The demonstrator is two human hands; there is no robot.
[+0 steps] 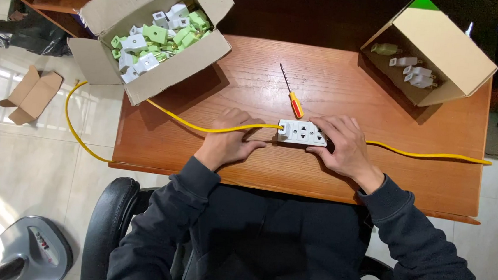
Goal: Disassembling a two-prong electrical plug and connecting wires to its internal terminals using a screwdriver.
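A white socket strip (302, 132) lies on the wooden table (346, 88), with a yellow cable (203, 127) running into its left end and another stretch of cable leaving to the right. My right hand (342, 145) grips the strip's right end. My left hand (230, 138) rests on the table with its fingers closed over the yellow cable just left of the strip. A screwdriver (291, 94) with an orange and yellow handle lies just behind the strip.
An open cardboard box (148, 80) of white and green plastic parts sits at the back left corner. A second open box (442, 51) with a few parts lies tipped at the back right. Black chair, fan base and scrap cardboard are on the tiled floor.
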